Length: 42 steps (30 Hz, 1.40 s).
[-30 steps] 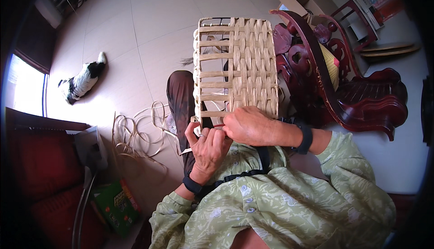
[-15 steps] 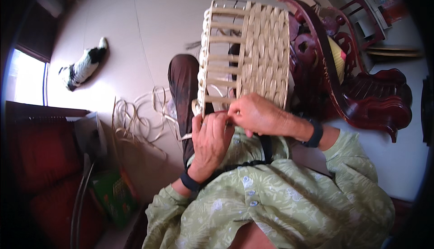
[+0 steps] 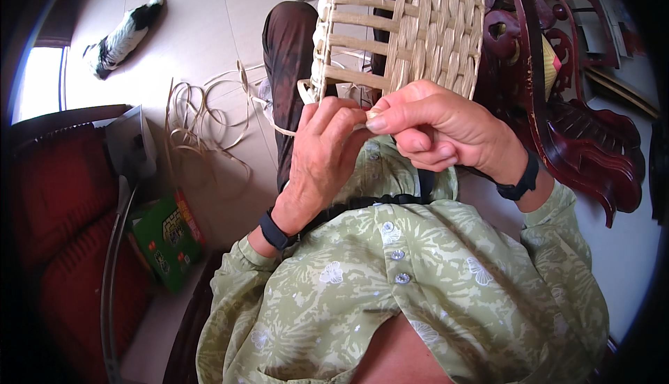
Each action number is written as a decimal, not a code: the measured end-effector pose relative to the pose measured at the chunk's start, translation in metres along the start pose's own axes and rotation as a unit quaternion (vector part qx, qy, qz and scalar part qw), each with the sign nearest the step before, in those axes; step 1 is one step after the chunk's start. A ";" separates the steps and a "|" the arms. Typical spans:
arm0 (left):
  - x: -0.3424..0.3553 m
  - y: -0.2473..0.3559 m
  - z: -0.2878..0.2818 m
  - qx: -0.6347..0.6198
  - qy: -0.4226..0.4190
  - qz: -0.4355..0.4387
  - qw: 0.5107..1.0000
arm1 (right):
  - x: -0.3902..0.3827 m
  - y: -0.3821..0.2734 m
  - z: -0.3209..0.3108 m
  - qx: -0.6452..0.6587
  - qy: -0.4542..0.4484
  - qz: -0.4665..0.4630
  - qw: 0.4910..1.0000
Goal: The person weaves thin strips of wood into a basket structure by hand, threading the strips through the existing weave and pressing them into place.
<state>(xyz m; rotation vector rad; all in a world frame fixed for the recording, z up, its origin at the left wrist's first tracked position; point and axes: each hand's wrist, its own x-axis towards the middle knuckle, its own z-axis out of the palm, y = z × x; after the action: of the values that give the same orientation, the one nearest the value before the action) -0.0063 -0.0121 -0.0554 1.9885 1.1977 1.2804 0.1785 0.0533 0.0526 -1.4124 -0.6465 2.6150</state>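
A partly woven tan basket (image 3: 439, 32) rests across my lap, its weave dense on the right side and open between bare slats on the left. My left hand (image 3: 322, 148) is closed on its near left corner, fingers curled and the tips mostly hidden. Just to the right, my right hand (image 3: 446, 123) pinches a flat tan weaving strip between thumb and forefinger, beside the left fingertips; only a short bit of it shows. A long weaving strip (image 3: 209, 109) lies in loose loops on the floor at left, one length running up to my left hand.
A carved dark red wooden chair (image 3: 536, 98) stands close on the right. On the left are a red cushioned seat (image 3: 66, 244), a green box (image 3: 164, 241) and a curved metal strip (image 3: 111, 293). A black-and-white animal (image 3: 125, 35) lies on the tiled floor.
My right hand has drawn back and turned, its pinch showing plainly. The view has tipped down, so the basket sits higher in the picture.
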 end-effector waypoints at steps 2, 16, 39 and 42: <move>0.002 0.000 0.003 -0.002 0.016 0.004 1.000 | -0.006 0.002 -0.002 0.014 -0.004 0.007 1.000; 0.016 0.000 0.012 0.012 0.047 0.034 0.998 | -0.035 -0.006 -0.020 -0.002 -0.233 -0.289 0.929; 0.046 0.009 0.017 0.116 0.074 0.004 0.990 | -0.073 -0.033 -0.035 -0.225 -0.118 -0.563 0.786; 0.046 0.009 0.018 0.135 0.069 0.019 0.988 | -0.073 -0.038 -0.045 -0.196 -0.330 -0.532 0.755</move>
<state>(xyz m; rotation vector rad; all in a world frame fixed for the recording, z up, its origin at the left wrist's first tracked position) 0.0214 0.0239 -0.0347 2.1476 1.4749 1.3544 0.2521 0.0813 0.1031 0.0954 -1.5441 1.9131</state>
